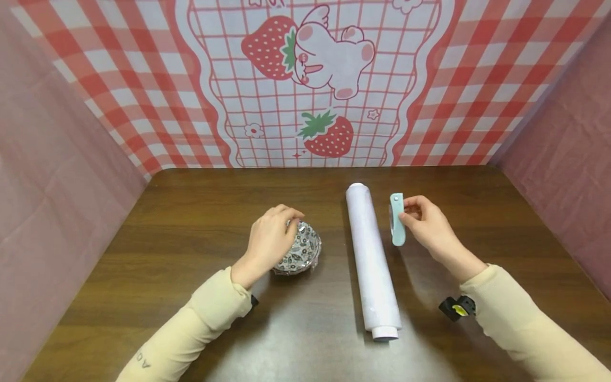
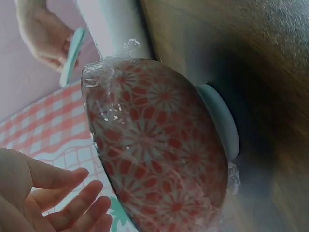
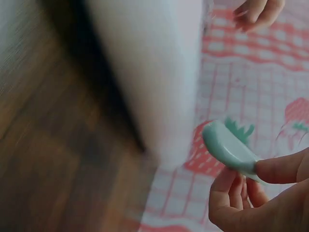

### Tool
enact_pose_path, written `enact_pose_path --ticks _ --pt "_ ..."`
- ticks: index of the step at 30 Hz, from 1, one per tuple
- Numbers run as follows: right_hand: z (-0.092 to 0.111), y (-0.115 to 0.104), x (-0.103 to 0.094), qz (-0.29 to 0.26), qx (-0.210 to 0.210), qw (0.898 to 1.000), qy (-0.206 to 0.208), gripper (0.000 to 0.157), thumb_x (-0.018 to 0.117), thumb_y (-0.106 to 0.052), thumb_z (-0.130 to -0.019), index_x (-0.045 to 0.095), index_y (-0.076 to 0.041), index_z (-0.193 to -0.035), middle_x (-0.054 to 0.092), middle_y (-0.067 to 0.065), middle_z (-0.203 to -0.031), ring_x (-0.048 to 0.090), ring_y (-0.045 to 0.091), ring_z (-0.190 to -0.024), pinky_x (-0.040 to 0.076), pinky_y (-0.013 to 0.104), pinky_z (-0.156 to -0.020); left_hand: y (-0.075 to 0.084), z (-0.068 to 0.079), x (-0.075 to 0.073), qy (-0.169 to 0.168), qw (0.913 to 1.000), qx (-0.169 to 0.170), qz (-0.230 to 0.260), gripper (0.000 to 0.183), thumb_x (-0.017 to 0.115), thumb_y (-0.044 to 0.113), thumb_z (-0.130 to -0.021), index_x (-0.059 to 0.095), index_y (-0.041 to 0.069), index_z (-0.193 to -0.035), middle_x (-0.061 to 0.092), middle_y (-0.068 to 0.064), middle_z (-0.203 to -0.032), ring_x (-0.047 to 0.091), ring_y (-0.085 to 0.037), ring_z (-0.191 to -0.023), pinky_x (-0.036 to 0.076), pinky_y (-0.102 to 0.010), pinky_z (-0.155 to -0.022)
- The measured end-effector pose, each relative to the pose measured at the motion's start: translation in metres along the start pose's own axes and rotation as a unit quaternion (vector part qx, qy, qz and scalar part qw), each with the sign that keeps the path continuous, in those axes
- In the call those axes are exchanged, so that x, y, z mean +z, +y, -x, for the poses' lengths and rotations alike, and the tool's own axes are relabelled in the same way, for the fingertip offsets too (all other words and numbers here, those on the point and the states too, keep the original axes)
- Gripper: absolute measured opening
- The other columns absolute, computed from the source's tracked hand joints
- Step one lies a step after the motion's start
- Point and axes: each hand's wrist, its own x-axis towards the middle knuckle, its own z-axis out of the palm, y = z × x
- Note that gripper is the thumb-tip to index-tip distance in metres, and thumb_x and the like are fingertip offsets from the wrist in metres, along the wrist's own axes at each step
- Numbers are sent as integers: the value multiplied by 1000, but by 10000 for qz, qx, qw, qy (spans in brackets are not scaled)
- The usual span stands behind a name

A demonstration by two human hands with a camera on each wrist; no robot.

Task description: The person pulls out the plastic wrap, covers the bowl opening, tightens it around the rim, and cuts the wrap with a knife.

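A bowl (image 1: 302, 253) with a dark floral pattern inside stands on the table left of centre. Its outside shows red flower patterns in the left wrist view, and clear cling film (image 2: 113, 111) wraps over it, bunched at the rim. Above the rim hovers my left hand (image 1: 271, 237), fingers relaxed and holding nothing. To the right, my right hand (image 1: 431, 227) pinches a mint-green folding knife (image 1: 398, 225) between thumb and fingers, with its blade folded in along the handle. The knife is held just beside the roll of cling film (image 1: 372, 260).
The long white roll lies lengthwise on the brown wooden table (image 1: 191, 212), between the bowl and my right hand. A red-checked strawberry cloth (image 1: 329, 69) hangs behind the table. Pink cloth (image 1: 563, 106) hangs at both sides.
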Motion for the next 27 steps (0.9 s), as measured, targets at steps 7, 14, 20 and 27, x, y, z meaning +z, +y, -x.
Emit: enact_pose_path --ticks 7,14,20,27 --pt "-8 32 -10 272 548 9975 -349 36 49 -7 -90 43 17 -115 52 25 -102 53 17 -83 51 24 -68 -6 0 2 -310 9991 -264 103 19 55 17 -86 69 15 -100 66 -1 -101 61 -20 -93 49 -38 -75" --pt "-12 57 -9 210 1045 9901 -919 36 52 -3 -88 42 20 -113 55 32 -104 59 18 -81 54 36 -72 -7 1 3 -673 9955 -494 453 22 54 19 -88 67 13 -105 64 -3 -106 59 -23 -100 47 -41 -82" --pt "-13 69 -5 234 1247 9869 -992 37 53 -1 -86 40 20 -114 56 31 -101 59 15 -77 55 33 -68 -8 3 4 -833 9935 -583 506 22 56 19 -87 67 12 -105 64 -3 -106 58 -24 -102 46 -41 -85" --pt "-11 73 -5 1131 931 9851 -902 31 57 -6 -82 51 15 -104 64 24 -88 62 16 -67 53 28 -58 -9 2 4 -916 9935 -540 397 24 57 20 -86 66 12 -107 63 -5 -109 57 -24 -102 45 -40 -88"
